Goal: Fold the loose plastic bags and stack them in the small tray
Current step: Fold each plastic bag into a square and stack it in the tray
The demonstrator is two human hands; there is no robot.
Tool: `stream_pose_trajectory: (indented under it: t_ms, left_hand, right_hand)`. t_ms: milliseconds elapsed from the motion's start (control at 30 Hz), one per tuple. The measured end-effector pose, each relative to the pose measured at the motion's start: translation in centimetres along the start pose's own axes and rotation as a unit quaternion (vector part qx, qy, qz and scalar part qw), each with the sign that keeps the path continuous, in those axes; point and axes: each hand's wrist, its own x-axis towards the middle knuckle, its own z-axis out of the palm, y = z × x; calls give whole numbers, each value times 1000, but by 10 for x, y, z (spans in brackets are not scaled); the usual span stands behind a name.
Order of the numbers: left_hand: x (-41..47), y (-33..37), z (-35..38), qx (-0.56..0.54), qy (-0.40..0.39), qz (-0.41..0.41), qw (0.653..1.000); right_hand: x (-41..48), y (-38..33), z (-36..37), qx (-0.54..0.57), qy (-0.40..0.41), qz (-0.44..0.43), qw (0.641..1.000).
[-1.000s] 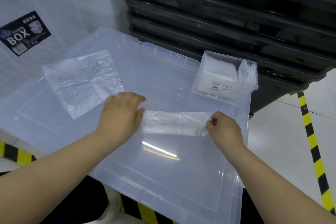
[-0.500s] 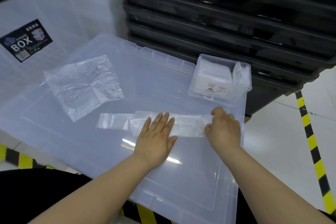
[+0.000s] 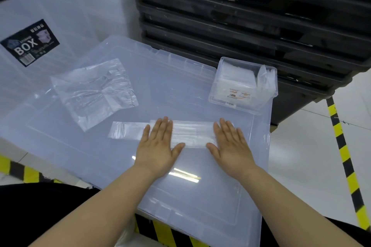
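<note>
A clear plastic bag folded into a long narrow strip (image 3: 192, 133) lies flat on a big translucent bin lid (image 3: 180, 196). My left hand (image 3: 158, 146) presses on the strip's middle with straight fingers. My right hand (image 3: 230, 144) lies flat on the strip's right end, fingers straight. The strip's left end sticks out past my left hand. A loose, crumpled plastic bag (image 3: 94, 91) lies spread at the lid's far left. The small clear tray (image 3: 244, 85) stands at the lid's far right corner with several folded bags inside.
A stack of black crates (image 3: 251, 16) rises behind the lid and tray. A white storage box with a "BOX" label (image 3: 30, 43) stands at the left. Yellow-black hazard tape (image 3: 341, 142) runs along the floor on the right and below the lid.
The strip was unrolled to the left. My left hand slid to the strip's middle and flattened. My right hand let go of the strip's end and now lies flat on it.
</note>
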Motion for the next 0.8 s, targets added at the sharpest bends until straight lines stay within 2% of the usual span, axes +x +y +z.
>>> stream_pose_trajectory:
  t_ms: [167, 267, 300, 400, 600, 800]
  left_hand:
    - [-11, -34, -15, -11, 8, -46, 999]
    - [-3, -46, -32, -81, 90, -24, 992]
    - [2, -46, -39, -112, 95, -19, 989]
    - [20, -37, -57, -168, 15, -17, 986]
    - [53, -20, -70, -51, -106, -55, 992]
    - [57, -8, -78, 13, -205, -24, 978]
  right_hand:
    - [-7, 7, -7, 8, -17, 21, 1000]
    - [-5, 8, -9, 14, -23, 14, 1000]
    - [-5, 8, -10, 14, -27, 13, 999]
    - [-5, 9, -14, 22, -30, 5, 999]
    - [-3, 13, -16, 13, -31, -11, 999]
    - [1, 15, -17, 12, -22, -22, 999]
